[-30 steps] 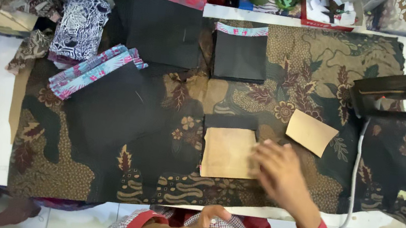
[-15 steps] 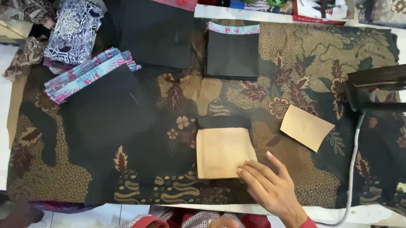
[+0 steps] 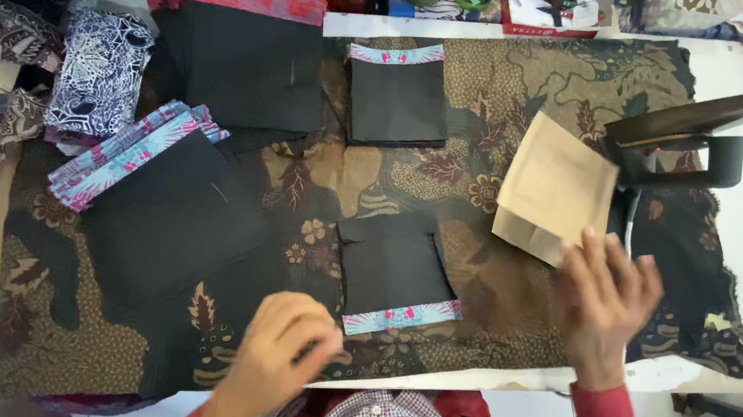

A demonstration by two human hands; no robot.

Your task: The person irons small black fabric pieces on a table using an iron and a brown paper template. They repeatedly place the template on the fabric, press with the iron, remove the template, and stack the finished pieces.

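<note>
A small black fabric piece (image 3: 392, 270) with a pink and teal band along its near edge lies flat on the brown batik cloth (image 3: 493, 102) in front of me. My left hand (image 3: 282, 355) rests just left of its near corner with the fingers curled in, and nothing shows in it. My right hand (image 3: 605, 307) is spread flat further right. Its fingertips touch the lower edge of two overlapping tan paper pieces (image 3: 558, 187).
A dark iron (image 3: 682, 140) stands right of the tan papers, its cord running toward me. A second banded black piece (image 3: 397, 92), a stack of black fabric (image 3: 248, 67), a large black sheet (image 3: 168, 215), patterned strips (image 3: 129, 155) and folded blue-white cloth (image 3: 95, 78) lie behind and left.
The tan paper that covered the black piece has moved right onto the other tan paper, which uncovers the banded black piece. My left hand has come onto the cloth.
</note>
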